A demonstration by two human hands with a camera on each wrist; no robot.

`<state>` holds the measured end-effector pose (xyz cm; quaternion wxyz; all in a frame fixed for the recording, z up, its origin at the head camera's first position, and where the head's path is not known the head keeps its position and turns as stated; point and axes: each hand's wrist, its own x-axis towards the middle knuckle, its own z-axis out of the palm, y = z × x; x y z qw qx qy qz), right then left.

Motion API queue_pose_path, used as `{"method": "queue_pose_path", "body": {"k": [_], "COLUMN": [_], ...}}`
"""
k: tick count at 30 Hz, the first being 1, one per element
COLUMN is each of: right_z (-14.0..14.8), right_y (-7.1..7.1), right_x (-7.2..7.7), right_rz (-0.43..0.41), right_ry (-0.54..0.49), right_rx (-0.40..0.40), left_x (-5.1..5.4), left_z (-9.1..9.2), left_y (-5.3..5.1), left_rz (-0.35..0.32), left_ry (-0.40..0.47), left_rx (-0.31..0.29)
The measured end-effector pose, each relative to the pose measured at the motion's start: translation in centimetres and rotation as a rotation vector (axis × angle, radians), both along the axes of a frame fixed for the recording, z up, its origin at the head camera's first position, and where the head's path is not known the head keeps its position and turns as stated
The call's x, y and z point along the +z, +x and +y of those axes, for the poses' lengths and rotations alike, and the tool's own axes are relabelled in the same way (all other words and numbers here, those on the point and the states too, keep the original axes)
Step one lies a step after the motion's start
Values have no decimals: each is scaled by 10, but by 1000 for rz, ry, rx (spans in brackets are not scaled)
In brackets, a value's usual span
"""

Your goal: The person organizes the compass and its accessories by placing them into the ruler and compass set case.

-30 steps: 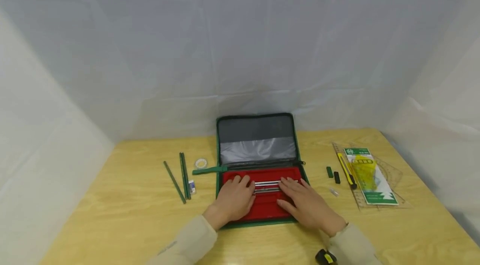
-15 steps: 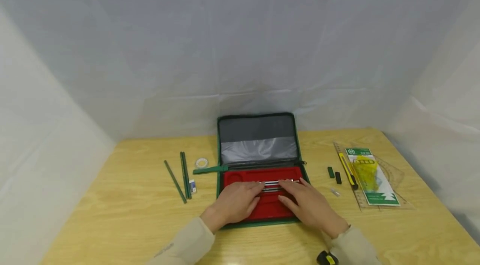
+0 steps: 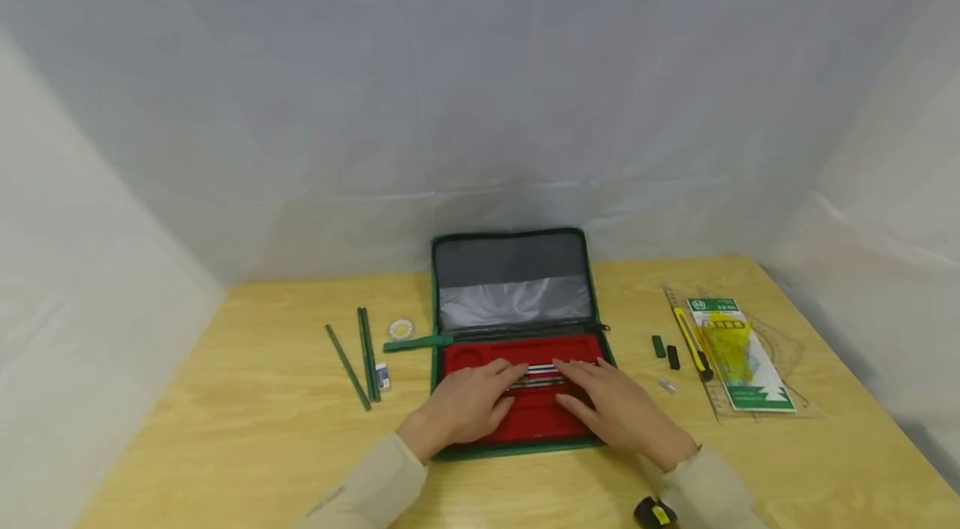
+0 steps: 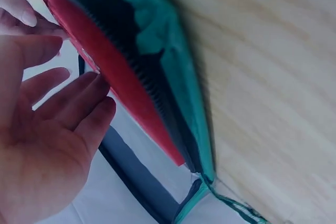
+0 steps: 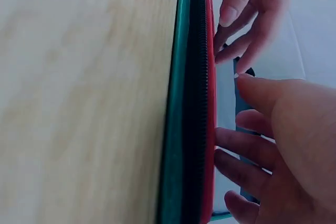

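In the head view a green zip case (image 3: 442, 429) lies unfolded, its red moulded tray (image 3: 543, 426) at the front. Slim silvery metal instruments (image 3: 543, 373), like drawing tools, lie across the tray; their exact kind is hard to make out. My left hand (image 3: 463, 406) rests its extended fingers over their left part. Over their right part lie the fingers of my right hand (image 3: 628, 412), the thumb spread apart. Both wrist views show the left hand (image 4: 52, 135) and right hand (image 5: 278, 150) with loosely bent fingers at the tray, gripping nothing visible.
Left of the case lie green pencils (image 3: 367, 354), an eraser (image 3: 383, 376) and a round tape roll (image 3: 401, 329). To the right are two small blocks (image 3: 658, 346), a yellow cutter (image 3: 693, 344), a packet (image 3: 741, 354) over clear set squares, and a black-and-yellow object (image 3: 654, 512) near the right sleeve.
My left hand has shifted slightly right along the instruments and its fingers lie flatter, uncovering a round recess in the tray. My right hand stays nearly in place.
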<state>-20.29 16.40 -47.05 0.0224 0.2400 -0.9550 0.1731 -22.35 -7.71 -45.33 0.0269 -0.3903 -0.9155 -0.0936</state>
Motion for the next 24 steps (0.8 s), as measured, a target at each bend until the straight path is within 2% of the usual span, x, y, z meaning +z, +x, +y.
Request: {"method": "queue_pose_path", "body": {"k": [7, 12, 19, 24], "right_z": [-1, 1, -1, 1], "right_y": [1, 2, 0, -3], "right_x": [-4, -7, -5, -5], "right_rz": [28, 62, 129, 108], "right_ry": [-16, 11, 46, 50], "right_rx": [27, 54, 84, 74], "left_x": [-7, -9, -2, 2], "left_z": [-3, -7, -4, -4], "left_y": [3, 4, 0, -3], "left_rz": [30, -1, -42, -78], "left_ry": [-18, 21, 19, -26], "left_rx": [-27, -18, -12, -19]}}
